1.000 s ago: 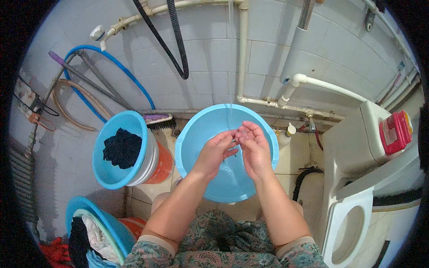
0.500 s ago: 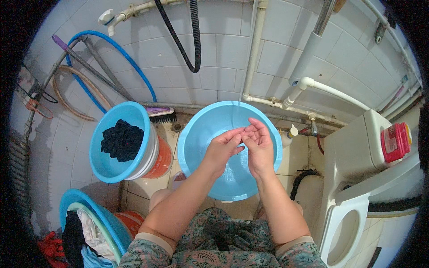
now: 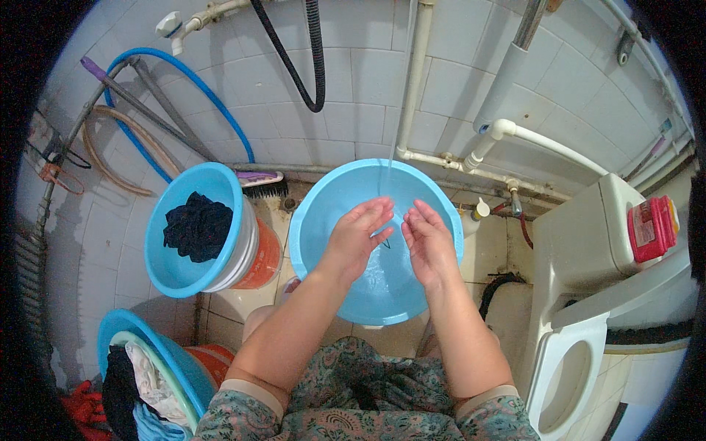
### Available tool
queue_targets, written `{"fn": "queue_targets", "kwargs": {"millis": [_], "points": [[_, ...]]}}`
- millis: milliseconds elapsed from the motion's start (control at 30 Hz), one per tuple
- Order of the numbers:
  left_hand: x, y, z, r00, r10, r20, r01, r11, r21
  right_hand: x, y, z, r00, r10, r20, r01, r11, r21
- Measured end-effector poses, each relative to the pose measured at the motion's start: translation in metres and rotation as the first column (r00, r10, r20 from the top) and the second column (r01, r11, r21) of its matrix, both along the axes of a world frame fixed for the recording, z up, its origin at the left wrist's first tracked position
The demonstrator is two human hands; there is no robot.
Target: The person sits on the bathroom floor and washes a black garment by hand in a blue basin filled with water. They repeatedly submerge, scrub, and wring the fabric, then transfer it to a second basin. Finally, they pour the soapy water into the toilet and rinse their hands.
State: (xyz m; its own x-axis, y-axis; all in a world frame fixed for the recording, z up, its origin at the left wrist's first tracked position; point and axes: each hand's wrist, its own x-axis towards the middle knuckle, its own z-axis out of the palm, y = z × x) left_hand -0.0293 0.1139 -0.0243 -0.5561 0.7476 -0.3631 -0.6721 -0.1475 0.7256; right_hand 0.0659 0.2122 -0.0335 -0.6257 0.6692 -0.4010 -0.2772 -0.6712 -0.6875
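Over a wide light-blue basin (image 3: 316,294), both my hands are raised, palms turned partly upward, with a gap between them. My left hand (image 3: 357,234) has its fingers apart and nothing visible in it. Facing it, my right hand (image 3: 428,241) is also open, its fingers slightly curled and bare. A thin stream of water (image 3: 390,169) falls into the far part of the basin, just beyond my fingertips. Between the hands a small thin dark strand (image 3: 386,244) shows against the blue; I cannot tell whether it hangs or lies in the basin.
Dark wet cloth (image 3: 197,226) lies in a smaller blue basin (image 3: 163,264) on a bucket (image 3: 261,253) at left. Another basin (image 3: 118,323) holds clothes (image 3: 154,382) at lower left. A brush (image 3: 263,184) and pump bottle (image 3: 474,214) stand by the wall; a toilet (image 3: 581,235) is at right.
My hands have parted: the fingertips were together over the basin, and now the left has shifted left and the right slightly right. The view has shifted slightly.
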Motion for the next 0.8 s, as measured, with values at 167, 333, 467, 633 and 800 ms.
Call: {"fn": "queue_targets", "kwargs": {"millis": [167, 333, 467, 633, 800], "points": [[0.001, 0.000, -0.001, 0.995, 0.006, 0.102, -0.004, 1.000, -0.023, 0.006, 0.007, -0.009, 0.993, 0.001, -0.120, -0.026, 0.979, -0.201], [-0.003, -0.004, -0.004, 0.975, -0.120, 0.186, 0.098, 0.988, 0.123, 0.010, 0.010, -0.004, 0.944, 0.049, -0.327, -0.165, 0.926, -0.339], [0.001, -0.002, -0.001, 0.965, -0.141, 0.222, 0.119, 0.987, 0.111, 0.011, 0.010, 0.002, 0.923, 0.027, -0.384, -0.197, 0.890, -0.411], [0.001, -0.003, -0.001, 0.928, -0.193, 0.319, 0.149, 0.977, 0.155, 0.012, 0.010, 0.003, 0.914, 0.026, -0.404, -0.207, 0.887, -0.412], [0.003, -0.004, 0.007, 0.915, -0.170, 0.365, 0.105, 0.976, 0.192, 0.009, 0.008, 0.007, 0.923, 0.018, -0.384, -0.173, 0.911, -0.374]]}}
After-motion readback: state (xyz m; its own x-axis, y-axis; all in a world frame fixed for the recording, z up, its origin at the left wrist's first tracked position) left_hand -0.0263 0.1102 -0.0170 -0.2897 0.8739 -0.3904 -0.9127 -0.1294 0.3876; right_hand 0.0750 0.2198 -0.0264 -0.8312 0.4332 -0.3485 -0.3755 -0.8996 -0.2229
